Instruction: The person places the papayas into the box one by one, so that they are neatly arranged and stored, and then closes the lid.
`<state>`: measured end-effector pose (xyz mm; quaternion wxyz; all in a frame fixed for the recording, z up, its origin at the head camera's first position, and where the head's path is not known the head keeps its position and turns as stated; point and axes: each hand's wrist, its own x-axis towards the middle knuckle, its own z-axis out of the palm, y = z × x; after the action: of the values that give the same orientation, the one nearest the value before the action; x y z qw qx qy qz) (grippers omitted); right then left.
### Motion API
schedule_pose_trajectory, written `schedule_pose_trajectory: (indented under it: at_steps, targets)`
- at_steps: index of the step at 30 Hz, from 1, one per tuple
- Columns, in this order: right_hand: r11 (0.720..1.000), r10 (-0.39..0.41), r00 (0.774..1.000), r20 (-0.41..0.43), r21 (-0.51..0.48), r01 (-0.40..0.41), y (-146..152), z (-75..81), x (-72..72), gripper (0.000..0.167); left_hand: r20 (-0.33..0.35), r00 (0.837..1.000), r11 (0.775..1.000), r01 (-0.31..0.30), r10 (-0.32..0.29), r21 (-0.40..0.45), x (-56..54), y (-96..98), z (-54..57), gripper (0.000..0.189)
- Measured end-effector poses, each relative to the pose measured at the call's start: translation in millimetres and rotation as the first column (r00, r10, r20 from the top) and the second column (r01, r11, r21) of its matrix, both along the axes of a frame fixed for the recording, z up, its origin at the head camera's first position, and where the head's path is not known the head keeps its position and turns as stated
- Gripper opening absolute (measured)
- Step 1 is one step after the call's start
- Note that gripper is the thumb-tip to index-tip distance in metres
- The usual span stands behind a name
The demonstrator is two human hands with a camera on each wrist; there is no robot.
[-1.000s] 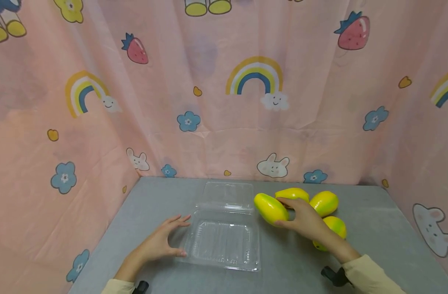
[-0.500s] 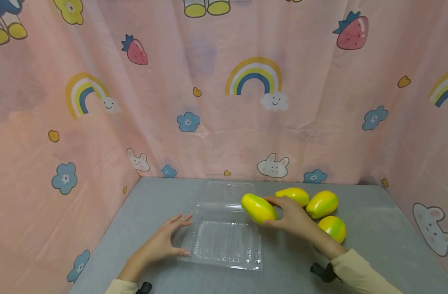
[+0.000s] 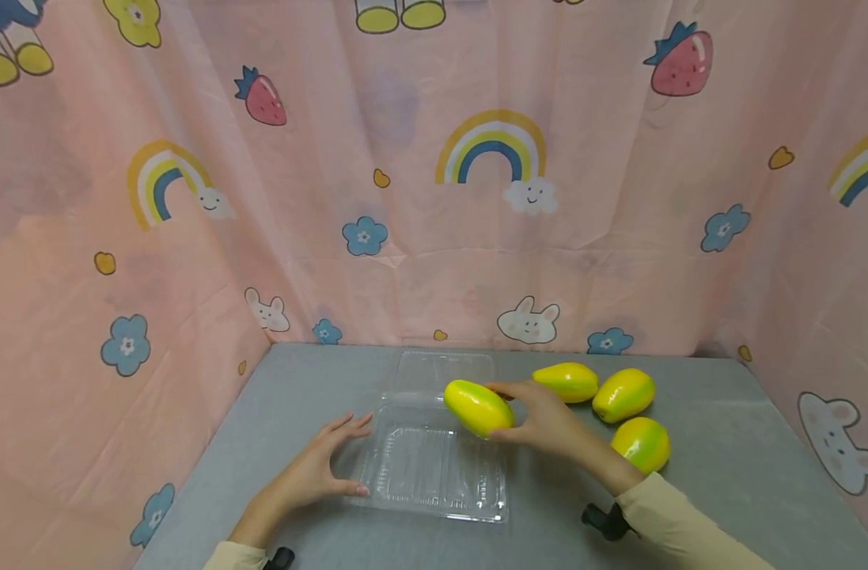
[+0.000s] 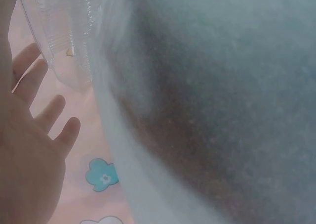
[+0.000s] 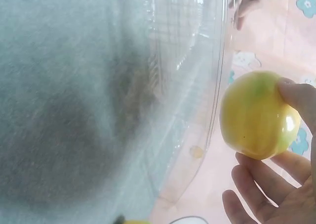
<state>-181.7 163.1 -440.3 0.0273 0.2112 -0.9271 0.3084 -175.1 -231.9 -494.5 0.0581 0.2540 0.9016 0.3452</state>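
Note:
My right hand (image 3: 536,416) grips a glossy yellow-green papaya (image 3: 478,408), thumb on one side and fingers on the other. It holds the papaya over the right part of a clear plastic clamshell box (image 3: 434,509), which lies unfolded with its lid (image 3: 444,372) toward the back. In the right wrist view the papaya (image 5: 259,115) shows its rounded end between thumb and fingertips. My left hand (image 3: 308,467) is spread beside the box's left edge, its thumb tip right at the rim. Its straight fingers (image 4: 32,80) show near the box in the left wrist view.
Three more papayas lie on the grey table at the right: one at the back (image 3: 567,381), another (image 3: 623,395) beside it, and one nearer (image 3: 643,445), partly behind my right forearm. A pink printed curtain (image 3: 434,261) hangs along the table's back and sides.
My right hand has carried the papaya leftward, from beside the other papayas to above the box. The left hand has hardly moved, and the box stays almost where it was.

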Motion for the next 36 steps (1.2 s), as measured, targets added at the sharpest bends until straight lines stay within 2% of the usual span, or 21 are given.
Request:
schedule_pose_trajectory:
  at_steps: [5, 12, 20, 29, 36]
  targets:
    - [1.000, 0.015, 1.000, 0.026, 0.003, -0.015, -10.1, 0.4, -3.4, 0.072, -0.024, 1.000, 1.000, 0.001, -0.001, 0.012, 1.6, 0.1, -0.2, 0.086]
    - [0.998, 0.065, 0.997, 0.042, 0.003, -0.065, -27.5, 2.3, -9.2, 0.072, -0.022, 1.000, 1.000, -0.012, 0.012, 0.010, 3.5, 1.8, 0.8, 0.084]
    - [0.997, 0.068, 0.993, 0.101, 0.016, -0.070, -45.3, 5.1, -19.9, 0.069, -0.025, 1.000, 1.000, -0.005, 0.005, 0.018, 3.0, 1.7, 1.0, 0.085]
    - [0.987, 0.161, 0.967, 0.200, -0.051, -0.153, -62.1, 11.9, -40.2, 0.066, -0.028, 0.999, 1.000, -0.017, 0.017, -0.006, 1.3, 2.0, -0.2, 0.086]
    - [0.970, 0.233, 0.941, 0.245, -0.124, -0.208, -72.6, 7.7, -51.7, 0.064, -0.014, 1.000, 1.000, -0.028, 0.027, -0.012, 1.0, 2.4, 0.4, 0.086]
